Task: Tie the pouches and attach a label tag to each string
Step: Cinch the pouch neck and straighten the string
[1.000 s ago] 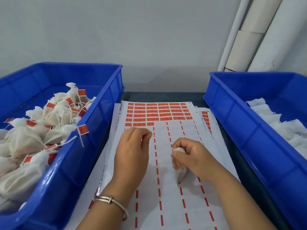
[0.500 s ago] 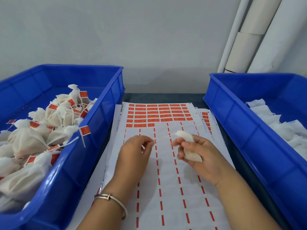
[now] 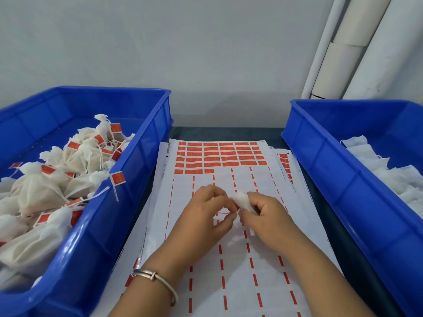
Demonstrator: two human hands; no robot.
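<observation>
Head view: two hands meet above the label sheet (image 3: 229,259); right hand (image 3: 267,216) grips one white pouch (image 3: 242,199), left hand (image 3: 206,213) pinches its string (image 3: 223,212). Two blue bins flank the sheet: left bin (image 3: 128,179) holds tagged pouches (image 3: 45,191), right bin (image 3: 338,170) untied ones (image 3: 389,177).

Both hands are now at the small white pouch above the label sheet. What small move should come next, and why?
Probably pull the string tight to close the pouch. The right hand grips the pouch, the left hand pinches the thin string beside it, and a slack loop shows between them. No orange tag hangs on it yet; unused labels remain on the label sheet.
</observation>
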